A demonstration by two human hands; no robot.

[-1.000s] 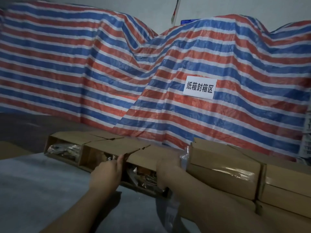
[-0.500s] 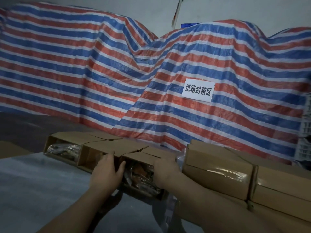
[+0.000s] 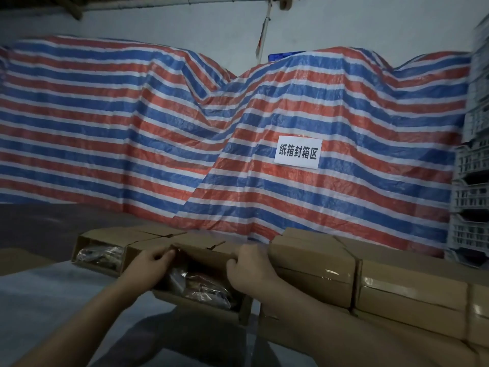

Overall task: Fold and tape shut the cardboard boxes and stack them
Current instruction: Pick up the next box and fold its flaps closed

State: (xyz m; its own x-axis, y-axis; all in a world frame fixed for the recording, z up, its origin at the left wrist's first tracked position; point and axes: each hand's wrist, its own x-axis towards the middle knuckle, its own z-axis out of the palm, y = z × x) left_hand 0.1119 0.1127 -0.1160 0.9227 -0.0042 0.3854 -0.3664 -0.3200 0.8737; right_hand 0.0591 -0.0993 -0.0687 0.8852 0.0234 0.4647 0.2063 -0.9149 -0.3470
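A brown cardboard box point(image 3: 203, 256) lies on its side on the table, its open end facing me with bagged items point(image 3: 203, 288) inside. My left hand point(image 3: 148, 266) grips the box's left edge, fingers curled over the top flap. On the right edge my right hand point(image 3: 251, 268) grips the same box. Two more open boxes point(image 3: 103, 241) stand to the left in a row. To the right sit taped boxes point(image 3: 315, 263), stacked in two layers.
The grey table surface point(image 3: 53, 300) spreads out in front of me at the left. A red, white and blue striped tarp point(image 3: 185, 144) with a white paper sign point(image 3: 297, 152) hangs behind. White plastic crates point(image 3: 473, 197) stand stacked at the far right.
Both hands have pulled the middle open box toward me, out of the row. The camera has tilted upward, showing more of the wall.
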